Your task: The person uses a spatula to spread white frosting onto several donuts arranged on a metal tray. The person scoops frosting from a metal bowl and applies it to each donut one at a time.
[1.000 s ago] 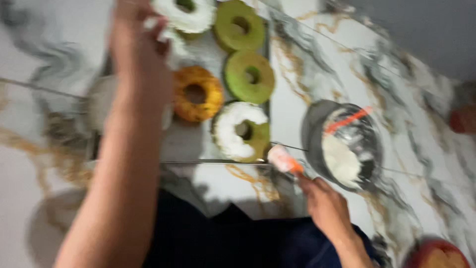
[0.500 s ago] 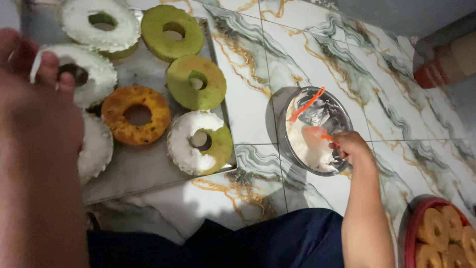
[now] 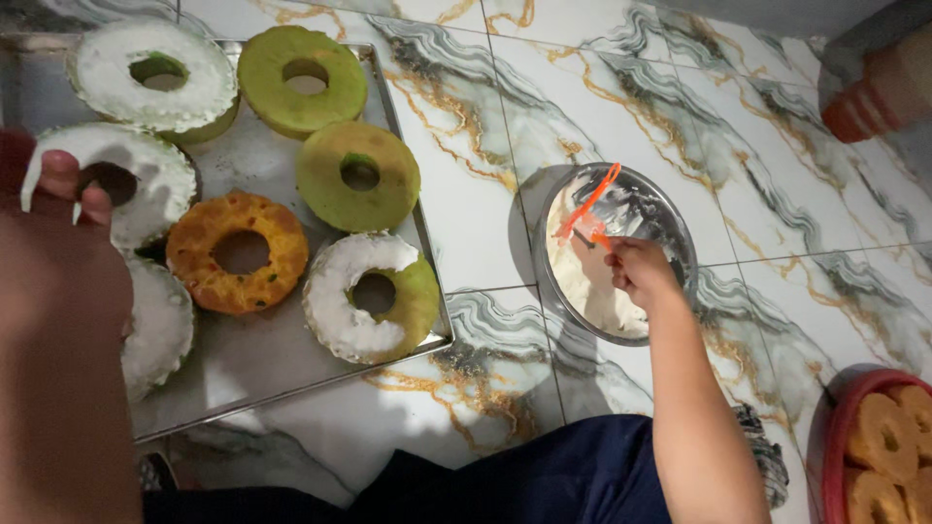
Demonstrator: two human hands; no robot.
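Overall, the working surface is a floor [image 3: 777, 184] of white marble-pattern tiles with grey and gold veining, joined by thin grout lines; the person's dark-clothed lap lies at the near edge. A metal tray [image 3: 282, 374] lies on the left of the floor and carries ring cakes. Two cakes on the far left are coated white; the white cake [image 3: 155, 73] at the far corner sits beside a plain green cake [image 3: 303, 78]. A second green cake [image 3: 357, 175] lies nearer, an orange cake [image 3: 236, 252] lies at the tray centre, and a half-iced cake [image 3: 371, 296] lies at the near right corner. Another white-coated cake at the near left edge is partly hidden by the left forearm. The left hand [image 3: 68, 194] is close to the camera and blurred, at the left edge over an iced cake [image 3: 146, 184]; its fingertips are curled and smeared with white icing, and whether they touch the cake cannot be determined. A metal bowl [image 3: 670, 218] of white icing stands right of the tray, well apart from it. The right hand [image 3: 639, 272] is over the bowl, fingers closed round an orange spatula [image 3: 587, 209] whose tip points far-left. A red basket [image 3: 840, 446] of plain rings occupies the near right corner.
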